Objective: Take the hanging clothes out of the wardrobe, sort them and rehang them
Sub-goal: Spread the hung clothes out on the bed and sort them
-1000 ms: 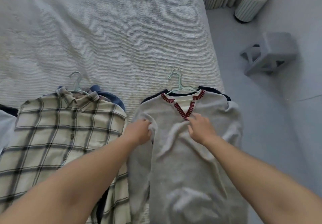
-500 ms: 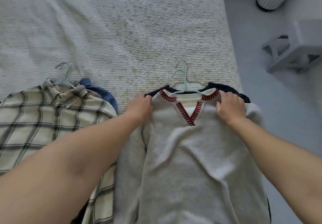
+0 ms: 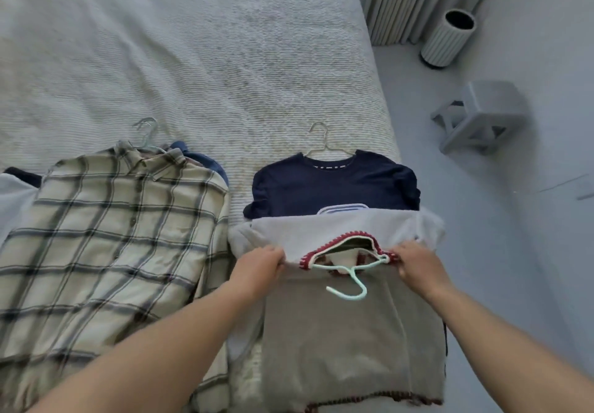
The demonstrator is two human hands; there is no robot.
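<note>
The left hand (image 3: pixel 261 268) and the right hand (image 3: pixel 418 264) each pinch a shoulder of the grey sweater (image 3: pixel 350 332), one on either side of its red-trimmed neck, both arms reaching forward about equally. The sweater's top is folded toward the person, so the mint hanger (image 3: pixel 350 279) hooks back at them. The sweater's length runs away across the bed (image 3: pixel 193 58), over the navy shirt (image 3: pixel 334 184).

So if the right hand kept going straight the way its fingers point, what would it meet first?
The right hand grips the grey sweater at the shoulder, fingers pointing up and left toward the collar. Going on, it would likely meet the mint hanger first, though depth is unclear.
</note>
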